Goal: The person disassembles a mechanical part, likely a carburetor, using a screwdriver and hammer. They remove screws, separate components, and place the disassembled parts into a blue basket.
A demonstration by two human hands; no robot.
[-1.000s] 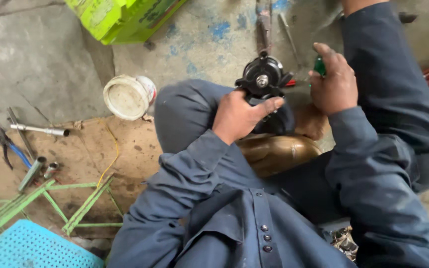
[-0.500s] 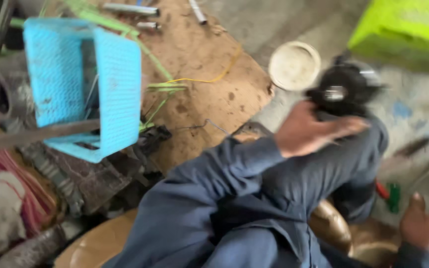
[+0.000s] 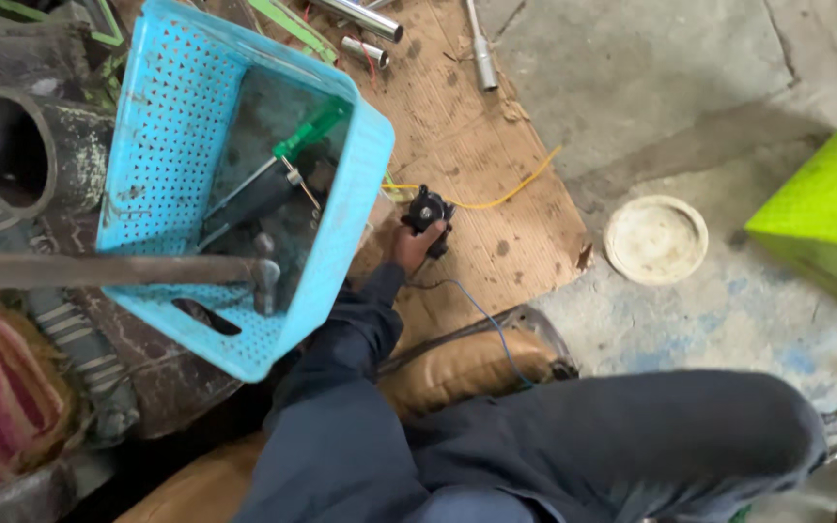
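My left hand [image 3: 407,247] now reaches out over the cardboard sheet [image 3: 496,174] on the floor, its fingers wrapped around the small black motor part [image 3: 428,215]. A moment ago I held that part up by my knee; now it sits low at the sheet's near edge, just beside the blue basket [image 3: 234,184] with the green-handled tool [image 3: 307,131] inside. My right hand has dropped out of view, so I cannot tell its fingers. A white lid [image 3: 656,239] lies off the sheet's right edge, well apart.
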